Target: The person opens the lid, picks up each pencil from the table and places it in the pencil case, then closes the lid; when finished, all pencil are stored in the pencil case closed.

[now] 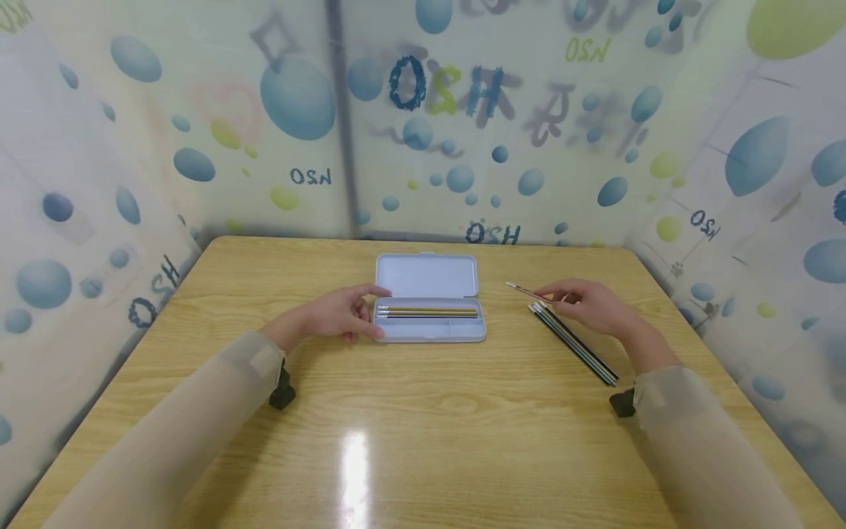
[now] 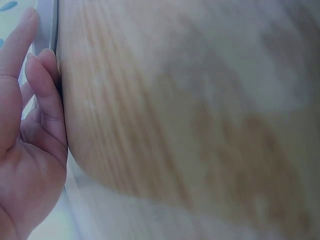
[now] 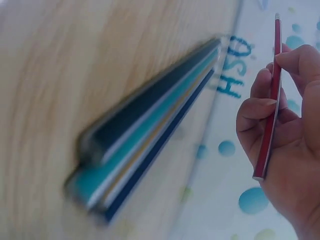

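An open pale blue pencil case [image 1: 432, 336] lies on the table, several pencils [image 1: 429, 311] side by side in its long upper compartment. The left hand [image 1: 338, 312] is at the case's left end, thumb near the lower corner and a finger at the hinge side. In the left wrist view the left hand [image 2: 35, 125] lies along the case's edge. The right hand [image 1: 595, 308] pinches a red pencil [image 1: 525, 290], its white tip pointing left. In the right wrist view the red pencil [image 3: 272, 110] is between thumb and fingers of the right hand [image 3: 295, 120].
A bundle of dark and teal pencils [image 1: 573, 345] lies slanting on the wooden table [image 1: 423, 426], just below the right hand. The case's lid [image 1: 426, 275] lies back towards the wall. Patterned curtains [image 1: 410, 184] stand behind and beside the table.
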Demonstrator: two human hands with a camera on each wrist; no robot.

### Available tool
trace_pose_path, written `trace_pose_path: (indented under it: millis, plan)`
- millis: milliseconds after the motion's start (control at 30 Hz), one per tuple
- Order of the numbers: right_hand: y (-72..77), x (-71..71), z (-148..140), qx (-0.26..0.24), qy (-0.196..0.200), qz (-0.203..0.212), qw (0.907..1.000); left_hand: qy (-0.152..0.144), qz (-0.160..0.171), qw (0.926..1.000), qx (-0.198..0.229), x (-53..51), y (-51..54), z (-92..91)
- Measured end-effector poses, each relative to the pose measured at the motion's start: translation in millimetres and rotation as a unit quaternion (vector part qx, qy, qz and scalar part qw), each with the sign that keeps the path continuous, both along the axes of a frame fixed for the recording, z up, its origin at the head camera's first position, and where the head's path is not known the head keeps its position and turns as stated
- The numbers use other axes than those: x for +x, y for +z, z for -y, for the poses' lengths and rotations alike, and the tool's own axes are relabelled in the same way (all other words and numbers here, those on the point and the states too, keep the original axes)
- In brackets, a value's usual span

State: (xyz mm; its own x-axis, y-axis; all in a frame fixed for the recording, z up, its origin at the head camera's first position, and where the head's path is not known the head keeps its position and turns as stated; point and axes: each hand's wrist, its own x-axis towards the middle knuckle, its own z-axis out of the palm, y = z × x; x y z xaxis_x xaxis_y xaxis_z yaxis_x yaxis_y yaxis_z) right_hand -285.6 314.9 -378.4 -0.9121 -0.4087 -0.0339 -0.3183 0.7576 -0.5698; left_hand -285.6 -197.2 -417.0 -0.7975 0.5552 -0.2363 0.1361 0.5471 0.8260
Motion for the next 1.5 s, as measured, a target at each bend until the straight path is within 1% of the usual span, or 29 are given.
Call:
trace_pose_path:
  millis: [167,333,567,733,1033,1267,1500]
  plan:
    - [3.3,-0.9,20.0,0.001,0.018,0.003,0.9998,0.001,0.0,1.0,0.0,0.2,0.8,-0.4]
    - [6.1,-1.8,38.5,0.003,0.03,0.009,0.9995,0.001,-0.001,1.0,-0.001,-0.8,-0.7,0.1]
    - [4.9,-9.3,61.4,-0.004,0.056,0.005,0.9984,0.003,0.001,1.0,-0.003,-1.7,-1.7,0.7]
    - [3.7,-12.1,78.6,-0.01,0.072,0.003,0.9974,0.004,0.002,1.0,-0.002,-2.2,-1.6,0.5]
    - [-4.8,-16.9,112.2,-0.013,0.088,0.01,0.996,0.006,0.004,1.0,-0.004,-2.4,-1.3,-0.2]
    - [-9.9,-18.8,136.0,-0.016,0.117,0.012,0.993,0.006,0.004,1.0,-0.005,-2.3,-2.8,-0.7]
    - [-14.9,-24.5,156.7,0.011,0.141,0.001,0.99,0.004,0.002,1.0,-0.006,-2.5,-3.7,0.2]
